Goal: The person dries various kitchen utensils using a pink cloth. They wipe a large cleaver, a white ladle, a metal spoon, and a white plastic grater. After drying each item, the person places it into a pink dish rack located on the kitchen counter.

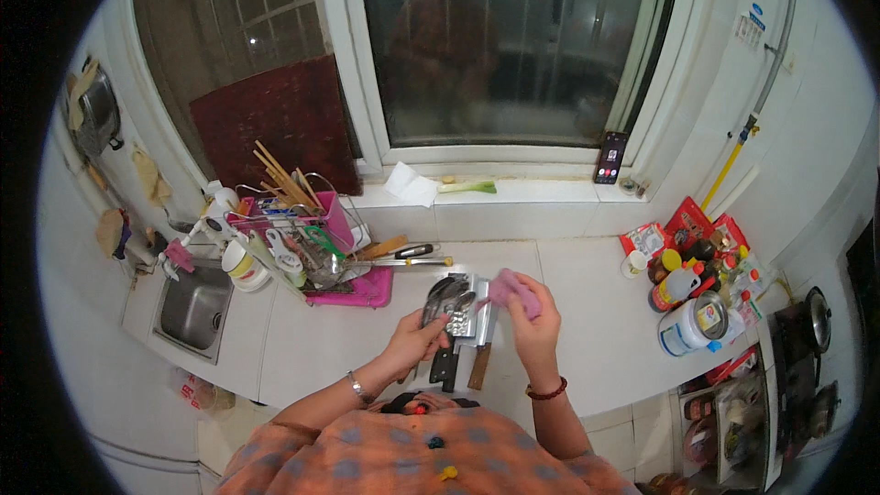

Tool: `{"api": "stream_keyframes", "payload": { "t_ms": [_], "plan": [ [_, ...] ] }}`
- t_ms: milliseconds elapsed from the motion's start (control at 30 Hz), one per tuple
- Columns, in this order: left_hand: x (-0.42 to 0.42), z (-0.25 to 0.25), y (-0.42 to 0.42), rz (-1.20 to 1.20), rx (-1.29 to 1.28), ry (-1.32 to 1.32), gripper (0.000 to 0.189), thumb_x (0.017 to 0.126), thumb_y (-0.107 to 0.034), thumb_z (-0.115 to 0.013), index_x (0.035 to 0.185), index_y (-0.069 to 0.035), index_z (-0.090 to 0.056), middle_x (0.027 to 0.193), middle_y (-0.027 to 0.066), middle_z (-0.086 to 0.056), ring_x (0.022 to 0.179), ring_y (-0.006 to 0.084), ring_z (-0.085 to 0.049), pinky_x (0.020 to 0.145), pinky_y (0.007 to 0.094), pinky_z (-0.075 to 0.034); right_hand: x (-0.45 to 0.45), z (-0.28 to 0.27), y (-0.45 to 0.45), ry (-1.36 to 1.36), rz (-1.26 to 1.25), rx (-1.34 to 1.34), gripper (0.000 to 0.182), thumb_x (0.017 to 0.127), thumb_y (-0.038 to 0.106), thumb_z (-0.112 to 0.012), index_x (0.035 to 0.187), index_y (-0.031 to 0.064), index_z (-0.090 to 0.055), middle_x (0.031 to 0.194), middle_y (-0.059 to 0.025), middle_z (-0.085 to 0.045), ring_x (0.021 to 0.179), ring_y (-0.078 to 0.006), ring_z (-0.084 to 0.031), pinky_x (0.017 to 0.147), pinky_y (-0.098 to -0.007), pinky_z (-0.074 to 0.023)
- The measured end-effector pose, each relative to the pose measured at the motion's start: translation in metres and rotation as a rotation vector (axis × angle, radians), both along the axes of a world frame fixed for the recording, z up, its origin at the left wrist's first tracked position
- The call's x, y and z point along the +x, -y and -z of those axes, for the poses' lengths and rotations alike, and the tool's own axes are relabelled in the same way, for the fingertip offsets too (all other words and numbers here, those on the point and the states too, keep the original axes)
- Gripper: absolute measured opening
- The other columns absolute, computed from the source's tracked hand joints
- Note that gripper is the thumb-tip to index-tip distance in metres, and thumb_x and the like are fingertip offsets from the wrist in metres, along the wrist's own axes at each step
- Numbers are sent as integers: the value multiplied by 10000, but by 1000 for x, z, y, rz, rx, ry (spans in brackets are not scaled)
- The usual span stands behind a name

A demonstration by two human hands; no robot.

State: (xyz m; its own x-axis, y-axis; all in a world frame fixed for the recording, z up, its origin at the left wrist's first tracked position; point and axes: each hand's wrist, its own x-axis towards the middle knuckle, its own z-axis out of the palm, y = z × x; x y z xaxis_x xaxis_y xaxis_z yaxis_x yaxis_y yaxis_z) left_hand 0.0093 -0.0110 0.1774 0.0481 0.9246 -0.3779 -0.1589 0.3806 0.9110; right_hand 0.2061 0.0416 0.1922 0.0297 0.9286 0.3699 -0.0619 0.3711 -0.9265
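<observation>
My left hand [412, 342] grips several metal spoons [459, 304] by their handles, bowls pointing away from me. In my right hand [537, 330] is a folded pink cloth [515, 293], held just right of the spoons. Beneath the spoons, broad-bladed kitchen knives lie on the white countertop [330, 350]. One has a wooden handle [480, 366] and another a black handle [443, 364], both directed towards me. The spoons partly cover the blades, so I cannot tell how many knives there are.
Left stands a wire rack with a pink chopstick holder [335, 220] above a pink tray [375, 287], beside a steel sink [196, 306]. Bottles and a white tub [680, 333] crowd the right end. A green onion [471, 188] and a phone [610, 158] are on the sill.
</observation>
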Motion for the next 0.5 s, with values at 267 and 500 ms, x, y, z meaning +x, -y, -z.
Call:
{"api": "stream_keyframes", "payload": {
  "t_ms": [267, 500],
  "plan": [
    [20, -10, 16, 87, 119, -33, 179, 966, -207, -464, 1060, -63, -513, 694, 25, -554, 483, 45, -402, 411, 190, -311, -29, -5, 9, 207, -131, 48, 591, 769, 11, -589, 1324, -25, -388, 1232, -165, -479, 1049, -213, -530, 896, -344, -439],
    [13, -12, 20, 110, 93, 41, 241, 992, -274, -412, 1037, -75, -540, 666, 36, -551, 464, 49, -369, 405, 195, -270, -31, 17, 5, -131, -446, -329, 313, 822, 31, -551, 1131, -18, -544, 842, -38, -617, 665, -113, -591, 622, -244, -494]
  ]
}}
